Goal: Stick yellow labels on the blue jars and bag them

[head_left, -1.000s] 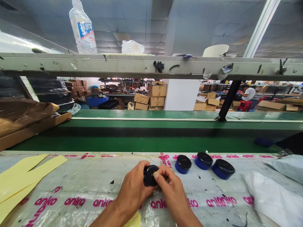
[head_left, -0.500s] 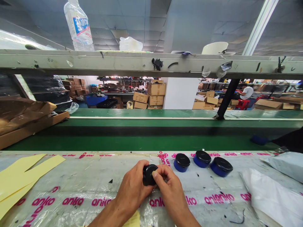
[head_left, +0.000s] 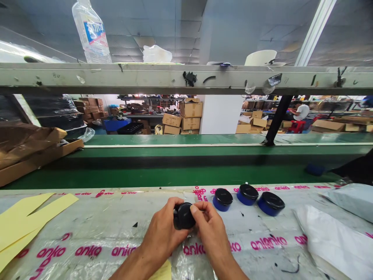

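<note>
A small round black piece (head_left: 185, 216), like a lid or cap, is held up just above the plastic-covered table. My left hand (head_left: 162, 229) wraps around its left side and underside. The thumb and fingertips of my right hand (head_left: 210, 229) pinch its right edge. Just beyond my right hand stand several round containers with glossy black tops and blue sides: a left one (head_left: 223, 199), a middle one (head_left: 247, 194) and a right one (head_left: 271, 203). The underside of the held piece is hidden by my fingers.
Yellow paper strips (head_left: 37, 221) lie at the left, white bags (head_left: 335, 237) at the right. Behind the table runs a green conveyor belt (head_left: 175, 175) with a dark post (head_left: 278, 120). An overhead shelf rail (head_left: 151, 79) carries a plastic bottle (head_left: 92, 35). A cardboard box (head_left: 40, 159) sits left.
My right thumb has shifted from the face of the black piece toward its right edge. The whole view has moved slightly; the containers stay in place.
</note>
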`<control>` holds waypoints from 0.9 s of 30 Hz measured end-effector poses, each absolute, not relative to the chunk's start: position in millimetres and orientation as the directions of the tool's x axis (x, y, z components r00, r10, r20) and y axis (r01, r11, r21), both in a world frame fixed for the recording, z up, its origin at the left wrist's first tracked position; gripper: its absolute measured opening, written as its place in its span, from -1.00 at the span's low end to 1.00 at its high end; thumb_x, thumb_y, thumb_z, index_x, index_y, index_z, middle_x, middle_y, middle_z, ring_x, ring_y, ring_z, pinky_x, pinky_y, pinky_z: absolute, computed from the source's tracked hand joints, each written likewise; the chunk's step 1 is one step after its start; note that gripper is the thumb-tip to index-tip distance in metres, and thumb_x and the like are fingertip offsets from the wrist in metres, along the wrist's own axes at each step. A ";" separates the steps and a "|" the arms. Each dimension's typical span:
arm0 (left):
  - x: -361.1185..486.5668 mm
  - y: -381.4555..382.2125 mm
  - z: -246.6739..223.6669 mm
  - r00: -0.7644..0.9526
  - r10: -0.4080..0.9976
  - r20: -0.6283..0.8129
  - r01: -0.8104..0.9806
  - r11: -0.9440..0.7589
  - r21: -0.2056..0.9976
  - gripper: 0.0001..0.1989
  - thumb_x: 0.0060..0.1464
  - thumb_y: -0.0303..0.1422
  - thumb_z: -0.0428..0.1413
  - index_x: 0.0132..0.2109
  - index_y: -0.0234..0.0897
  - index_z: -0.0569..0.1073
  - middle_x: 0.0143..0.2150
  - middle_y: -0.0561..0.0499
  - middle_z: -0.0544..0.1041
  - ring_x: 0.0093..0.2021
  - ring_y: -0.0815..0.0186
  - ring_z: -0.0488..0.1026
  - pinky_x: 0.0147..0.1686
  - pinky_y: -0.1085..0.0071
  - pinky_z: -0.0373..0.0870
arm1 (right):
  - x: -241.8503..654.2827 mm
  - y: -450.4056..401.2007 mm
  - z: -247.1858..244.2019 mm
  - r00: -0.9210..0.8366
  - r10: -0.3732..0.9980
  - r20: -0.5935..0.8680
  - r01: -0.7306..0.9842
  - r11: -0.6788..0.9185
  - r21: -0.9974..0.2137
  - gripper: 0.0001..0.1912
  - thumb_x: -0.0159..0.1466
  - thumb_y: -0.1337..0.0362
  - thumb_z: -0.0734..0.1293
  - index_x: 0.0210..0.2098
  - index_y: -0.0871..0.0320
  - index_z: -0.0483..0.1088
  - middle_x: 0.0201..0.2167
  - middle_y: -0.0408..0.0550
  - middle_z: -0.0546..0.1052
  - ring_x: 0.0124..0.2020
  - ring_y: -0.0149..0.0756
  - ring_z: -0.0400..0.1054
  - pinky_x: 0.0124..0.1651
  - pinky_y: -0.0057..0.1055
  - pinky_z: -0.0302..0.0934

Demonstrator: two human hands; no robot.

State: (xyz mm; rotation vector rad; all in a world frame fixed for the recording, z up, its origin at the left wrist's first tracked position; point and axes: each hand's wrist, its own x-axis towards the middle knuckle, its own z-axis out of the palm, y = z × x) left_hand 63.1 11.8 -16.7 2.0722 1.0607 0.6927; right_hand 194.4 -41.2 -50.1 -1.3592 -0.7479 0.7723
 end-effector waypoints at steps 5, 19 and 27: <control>62.0 13.3 -18.0 0.569 0.812 0.129 0.439 -0.433 0.787 -0.53 -0.03 -0.40 0.24 0.05 -0.11 0.34 -0.11 0.04 0.62 -0.13 0.14 0.58 -0.15 0.28 0.43 | 194.6 -41.7 -51.1 0.521 0.852 0.050 -0.052 0.090 -0.995 -0.60 0.08 0.01 0.47 -0.24 0.15 0.42 -0.52 -0.13 0.53 -0.46 -0.23 0.40 -0.42 -0.39 0.25; 61.1 20.8 -21.3 0.596 0.792 0.132 0.319 -0.384 0.867 -0.50 -0.11 -0.45 0.32 0.00 -0.13 0.37 -0.10 0.08 0.61 -0.13 0.21 0.55 -0.13 0.35 0.43 | 204.8 -44.0 -43.0 0.536 0.834 0.129 0.164 0.046 -0.985 -0.59 0.31 -0.05 0.22 -0.25 0.12 0.52 -0.38 -0.03 0.59 -0.31 -0.11 0.47 -0.23 -0.27 0.31; 63.3 29.9 -23.1 0.569 0.791 0.225 0.396 -0.503 0.768 -0.61 -0.03 -0.39 0.25 0.00 -0.21 0.48 0.01 -0.09 0.60 0.00 0.06 0.52 0.06 0.15 0.41 | 206.8 -50.2 -39.4 0.375 0.869 0.324 0.522 0.091 -0.848 -0.38 0.07 0.31 0.42 0.15 0.19 0.45 0.15 0.16 0.50 0.19 0.13 0.34 0.26 0.02 0.18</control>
